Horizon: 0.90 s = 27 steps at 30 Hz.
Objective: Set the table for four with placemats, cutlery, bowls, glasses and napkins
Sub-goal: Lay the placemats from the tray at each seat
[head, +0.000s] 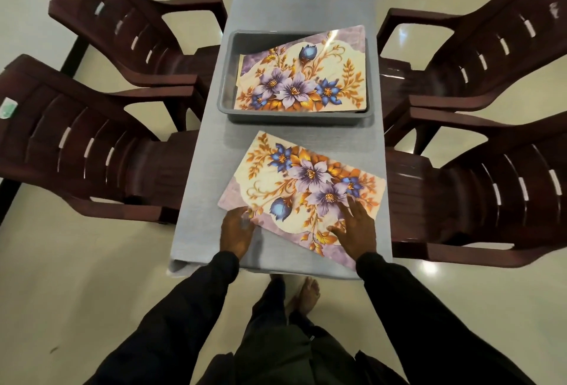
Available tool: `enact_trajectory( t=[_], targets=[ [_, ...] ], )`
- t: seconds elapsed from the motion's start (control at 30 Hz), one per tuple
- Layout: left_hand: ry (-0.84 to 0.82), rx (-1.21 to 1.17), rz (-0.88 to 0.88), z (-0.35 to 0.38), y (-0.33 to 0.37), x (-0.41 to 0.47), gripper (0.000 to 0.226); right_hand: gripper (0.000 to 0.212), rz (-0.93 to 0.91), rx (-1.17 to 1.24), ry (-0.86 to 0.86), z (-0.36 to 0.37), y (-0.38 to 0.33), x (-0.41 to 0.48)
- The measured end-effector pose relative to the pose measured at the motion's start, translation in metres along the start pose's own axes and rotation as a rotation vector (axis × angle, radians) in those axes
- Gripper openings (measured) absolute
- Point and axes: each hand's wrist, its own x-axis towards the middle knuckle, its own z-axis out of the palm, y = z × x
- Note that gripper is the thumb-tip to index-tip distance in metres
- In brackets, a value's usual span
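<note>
Mat (306, 188): floral, laid askew on the near half of the table, its right corner at the table's right edge
Table (208, 170): narrow, covered in grey cloth, seen from its short end
Left hand (237, 231): set at the mat's near left corner, fingertips on the edge; whether that edge is pinched cannot be told
Right hand (356, 225): laid flat on the mat's near right part, fingers straight and spread, nothing gripped
Tub (226, 78): grey, placed mid-table, just beyond the mat and apart from it
Second mat (291, 84): same floral print, kept in the tub, tilted, its far right corner raised over the rim; further edges are seen beneath it
Chairs (101, 145): four, dark brown plastic, two drawn up to each long side
Foot (303, 295): bare, seen on the pale floor below the near table end
Sleeves (399, 308): black, worn on both arms
</note>
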Motion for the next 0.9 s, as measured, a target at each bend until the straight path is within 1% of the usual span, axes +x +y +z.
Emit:
enact_trajectory(
  t=[0.1,0.17,0.23,0.33,0.4,0.5,0.57,0.7,0.77,0.9],
  targets=[
    [-0.151,0.154,0.092,0.035,0.007,-0.005,0.07,0.083,0.122,-0.023,0.042,0.009,-0.01,-0.019],
    [-0.238,0.339,0.178,0.06,0.014,-0.007,0.094,0.078,0.161,-0.053,0.062,0.012,-0.017,-0.029],
    [-0.296,0.491,0.175,0.08,0.024,-0.011,0.112,0.068,0.179,-0.11,0.079,0.015,-0.02,-0.038],
    [-0.335,0.621,0.133,0.1,0.032,-0.01,0.126,0.059,0.181,-0.141,0.071,0.021,-0.013,-0.052],
    [-0.36,0.677,0.156,0.103,0.036,-0.005,0.133,0.057,0.137,-0.134,0.044,0.03,-0.002,-0.063],
    [-0.418,0.705,0.257,0.1,0.041,0.011,0.135,0.06,0.026,-0.125,0.018,0.036,0.02,-0.079],
    [-0.463,0.716,0.336,0.095,0.044,0.026,0.134,0.061,-0.082,-0.104,0.035,0.03,0.034,-0.087],
    [-0.558,0.76,0.465,0.091,0.055,0.057,0.131,0.058,-0.304,-0.146,0.057,0.024,0.06,-0.096],
    [-0.576,0.794,0.518,0.091,0.062,0.064,0.126,0.061,-0.317,-0.154,0.044,0.028,0.061,-0.098],
    [-0.57,0.776,0.583,0.094,0.067,0.049,0.105,0.067,-0.193,-0.135,0.053,0.033,0.046,-0.106]
  ],
)
